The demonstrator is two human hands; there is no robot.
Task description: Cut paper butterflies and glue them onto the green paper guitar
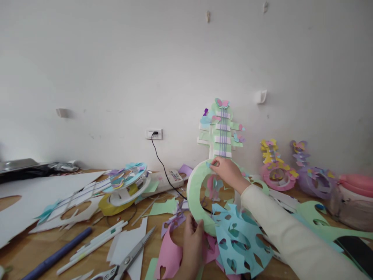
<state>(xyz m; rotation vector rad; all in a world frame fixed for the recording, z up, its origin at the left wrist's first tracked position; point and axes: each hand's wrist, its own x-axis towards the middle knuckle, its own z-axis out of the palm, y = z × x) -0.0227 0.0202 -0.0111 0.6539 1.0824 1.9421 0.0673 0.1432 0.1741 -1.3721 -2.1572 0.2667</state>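
The green paper guitar is standing upright on the counter; the left hand is pinching its lower rim, seemingly for steadiness, while the right hand is holding fingers nearly together on a small blue piece, apparently positioning it.

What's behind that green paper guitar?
Around the top of the guitar, the white wall shows behind. Through its round hole, pink paper shows, perhaps part of it. Whatever the guitar itself and the right hand cover is hidden.
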